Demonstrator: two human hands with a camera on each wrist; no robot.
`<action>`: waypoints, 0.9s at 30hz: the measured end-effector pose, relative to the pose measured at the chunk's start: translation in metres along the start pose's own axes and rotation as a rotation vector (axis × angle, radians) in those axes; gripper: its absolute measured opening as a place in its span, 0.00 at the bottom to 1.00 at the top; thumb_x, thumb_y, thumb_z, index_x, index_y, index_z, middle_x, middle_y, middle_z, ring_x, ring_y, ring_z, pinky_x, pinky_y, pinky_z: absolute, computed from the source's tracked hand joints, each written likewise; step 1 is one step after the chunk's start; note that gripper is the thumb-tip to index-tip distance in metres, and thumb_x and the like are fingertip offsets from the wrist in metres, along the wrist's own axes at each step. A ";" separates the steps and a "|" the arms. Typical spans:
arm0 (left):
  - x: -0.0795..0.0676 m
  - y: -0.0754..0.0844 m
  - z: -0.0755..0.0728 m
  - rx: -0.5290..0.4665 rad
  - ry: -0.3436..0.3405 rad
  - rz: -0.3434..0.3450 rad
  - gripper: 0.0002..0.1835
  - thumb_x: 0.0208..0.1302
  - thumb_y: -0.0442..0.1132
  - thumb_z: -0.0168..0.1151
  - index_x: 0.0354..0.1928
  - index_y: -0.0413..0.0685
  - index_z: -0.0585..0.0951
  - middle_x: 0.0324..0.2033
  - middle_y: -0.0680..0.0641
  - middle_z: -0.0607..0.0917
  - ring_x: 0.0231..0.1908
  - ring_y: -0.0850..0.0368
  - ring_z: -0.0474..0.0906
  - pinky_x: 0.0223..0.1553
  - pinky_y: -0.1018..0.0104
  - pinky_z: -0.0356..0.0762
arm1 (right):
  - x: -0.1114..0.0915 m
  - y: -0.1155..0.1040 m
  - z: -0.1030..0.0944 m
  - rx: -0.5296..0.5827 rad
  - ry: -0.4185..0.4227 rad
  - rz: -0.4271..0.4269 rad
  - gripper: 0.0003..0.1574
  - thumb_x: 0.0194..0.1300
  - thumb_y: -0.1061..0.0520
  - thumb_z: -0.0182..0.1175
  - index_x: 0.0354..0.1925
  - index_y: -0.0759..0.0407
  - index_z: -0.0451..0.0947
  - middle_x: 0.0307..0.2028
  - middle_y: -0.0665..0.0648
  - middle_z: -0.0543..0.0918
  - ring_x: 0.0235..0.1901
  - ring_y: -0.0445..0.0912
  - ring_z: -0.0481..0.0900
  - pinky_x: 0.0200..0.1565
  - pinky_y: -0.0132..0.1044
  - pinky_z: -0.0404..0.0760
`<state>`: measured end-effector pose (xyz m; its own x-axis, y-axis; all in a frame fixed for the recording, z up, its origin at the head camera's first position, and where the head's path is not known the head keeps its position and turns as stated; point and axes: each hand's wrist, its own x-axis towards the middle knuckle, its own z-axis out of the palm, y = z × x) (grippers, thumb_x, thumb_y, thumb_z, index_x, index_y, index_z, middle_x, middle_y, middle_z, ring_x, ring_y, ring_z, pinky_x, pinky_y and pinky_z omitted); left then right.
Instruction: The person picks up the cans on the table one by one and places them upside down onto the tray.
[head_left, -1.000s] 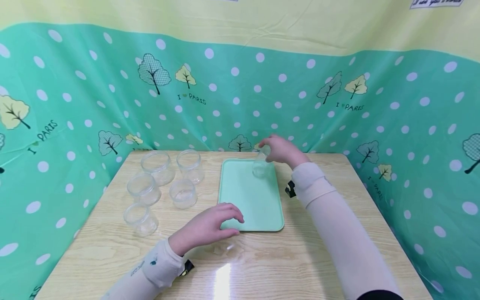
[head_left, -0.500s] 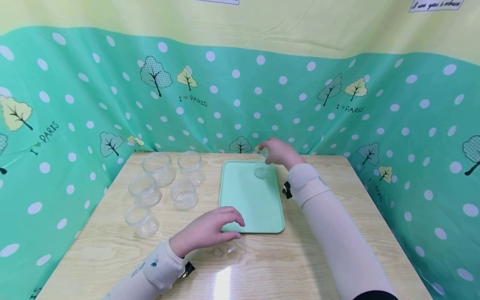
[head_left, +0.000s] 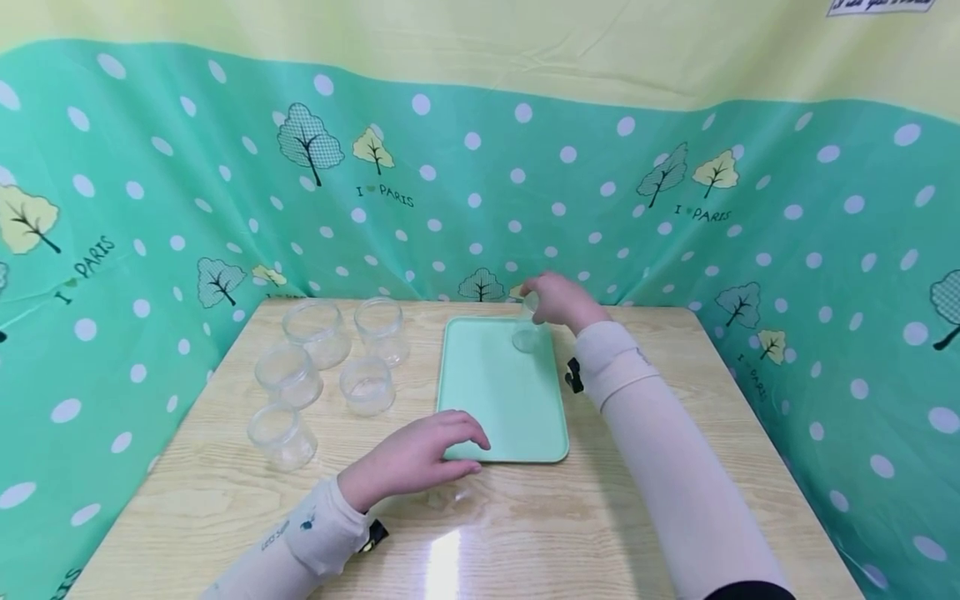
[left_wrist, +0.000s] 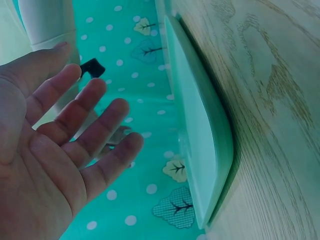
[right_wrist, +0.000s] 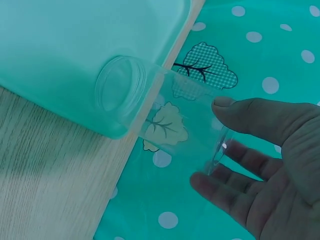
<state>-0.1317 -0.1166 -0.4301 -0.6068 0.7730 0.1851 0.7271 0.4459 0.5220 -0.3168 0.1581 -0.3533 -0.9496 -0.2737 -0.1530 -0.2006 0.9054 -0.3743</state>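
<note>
My right hand (head_left: 561,302) grips a tall clear jar (head_left: 527,336) near its upper rim, thumb on one side and fingers on the other. In the right wrist view, the see-through jar (right_wrist: 165,112) has its ringed lower end against the far corner of the pale green tray (right_wrist: 60,55). My left hand (head_left: 420,454) hovers at the near left corner of the tray (head_left: 498,400), palm facing inward and fingers loosely bent, holding nothing. From the left wrist, that hand (left_wrist: 55,145) shows spread fingers apart from the tray edge (left_wrist: 222,135).
On the left side of the wooden table (head_left: 547,533) stand several clear jars of differing widths, among them a wide one (head_left: 317,333), a taller one (head_left: 381,333) and a short one (head_left: 367,387). A green dotted curtain (head_left: 480,200) borders the table's back and sides.
My right hand has shifted the tall jar slightly to the right, at the tray's far right corner. The left hand stays almost where it was.
</note>
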 end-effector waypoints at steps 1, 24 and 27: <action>0.000 0.000 -0.001 -0.002 -0.003 -0.006 0.10 0.70 0.48 0.67 0.51 0.64 0.82 0.50 0.65 0.81 0.54 0.68 0.78 0.57 0.66 0.79 | 0.001 0.000 0.000 -0.009 0.000 -0.007 0.36 0.61 0.65 0.69 0.66 0.50 0.76 0.69 0.61 0.71 0.66 0.59 0.71 0.61 0.55 0.79; -0.002 0.000 -0.004 0.043 0.014 0.000 0.11 0.70 0.49 0.67 0.52 0.64 0.82 0.51 0.64 0.81 0.55 0.67 0.78 0.57 0.66 0.79 | 0.011 -0.004 0.007 -0.097 -0.008 -0.064 0.34 0.63 0.63 0.68 0.67 0.49 0.77 0.66 0.61 0.72 0.61 0.58 0.75 0.57 0.54 0.81; -0.002 0.000 -0.005 0.043 0.013 0.003 0.11 0.71 0.49 0.66 0.52 0.63 0.82 0.51 0.64 0.81 0.55 0.67 0.78 0.57 0.65 0.79 | 0.011 -0.004 0.008 -0.082 0.009 -0.065 0.33 0.63 0.62 0.69 0.66 0.49 0.77 0.66 0.61 0.72 0.62 0.58 0.74 0.58 0.55 0.81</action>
<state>-0.1323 -0.1204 -0.4267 -0.6088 0.7685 0.1971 0.7416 0.4628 0.4857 -0.3243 0.1483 -0.3608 -0.9360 -0.3301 -0.1220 -0.2807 0.9094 -0.3068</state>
